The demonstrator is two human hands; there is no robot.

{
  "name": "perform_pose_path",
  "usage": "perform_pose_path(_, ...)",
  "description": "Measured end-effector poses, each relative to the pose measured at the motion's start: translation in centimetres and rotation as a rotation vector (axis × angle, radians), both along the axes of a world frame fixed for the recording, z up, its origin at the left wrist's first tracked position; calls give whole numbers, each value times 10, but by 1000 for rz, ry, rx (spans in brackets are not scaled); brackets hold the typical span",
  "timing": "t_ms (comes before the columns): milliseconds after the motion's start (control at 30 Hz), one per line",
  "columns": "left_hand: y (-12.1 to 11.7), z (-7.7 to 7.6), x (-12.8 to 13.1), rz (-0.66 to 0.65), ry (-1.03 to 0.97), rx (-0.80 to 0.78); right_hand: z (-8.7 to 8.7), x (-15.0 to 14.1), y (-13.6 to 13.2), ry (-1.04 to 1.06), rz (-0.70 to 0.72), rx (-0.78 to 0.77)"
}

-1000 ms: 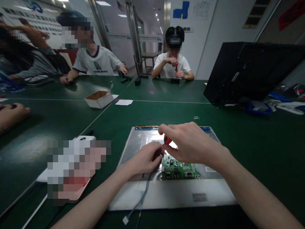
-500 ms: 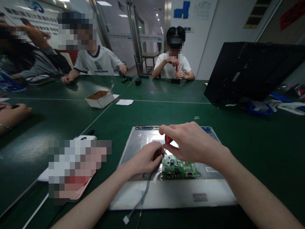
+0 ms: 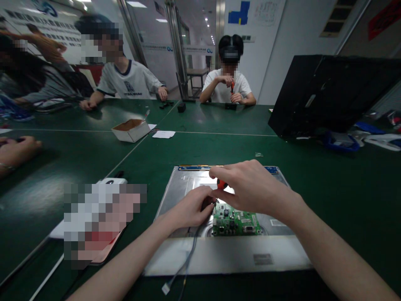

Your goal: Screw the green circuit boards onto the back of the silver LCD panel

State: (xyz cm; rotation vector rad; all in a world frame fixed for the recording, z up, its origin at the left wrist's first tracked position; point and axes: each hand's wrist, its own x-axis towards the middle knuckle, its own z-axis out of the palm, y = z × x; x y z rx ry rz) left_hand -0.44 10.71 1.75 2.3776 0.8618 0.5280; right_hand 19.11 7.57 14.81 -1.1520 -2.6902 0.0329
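My right hand (image 3: pixel 244 184) grips a red and black screwdriver (image 3: pixel 222 184), its shaft pointing down at the left corner of a green circuit board (image 3: pixel 236 221). Close against the shaft, my left hand (image 3: pixel 199 205) has thumb and fingers pinched together by the board's corner; what lies between them is hidden. The board sits on a silver metal display panel (image 3: pixel 225 255) with a blue strip board (image 3: pixel 271 169) along its far edge. A grey cable (image 3: pixel 191 251) runs from beneath my left hand to a white plug (image 3: pixel 166 288) past the panel's near edge.
Phones (image 3: pixel 106 221) lie left of the panel. Farther off are an open white box (image 3: pixel 131 130), a paper slip (image 3: pixel 163 134) and a large black screen (image 3: pixel 332 96) at the right. Across the green table, a person (image 3: pixel 230 83) holds a screwdriver; other people sit at the left.
The screwdriver handle has turned slightly in my right hand, showing more red. Both hands stay in nearly the same place.
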Motion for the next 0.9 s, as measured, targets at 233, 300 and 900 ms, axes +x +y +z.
perform_pose_path(233,1,-1,0,-6,14,-16,-2,-1,0,15,-24,29)
perform_pose_path(300,1,-1,0,-11,15,-5,-2,0,0,22,-15,22)
perform_pose_path(900,1,1,1,-16,18,17,-2,2,1,-2,-4,14)
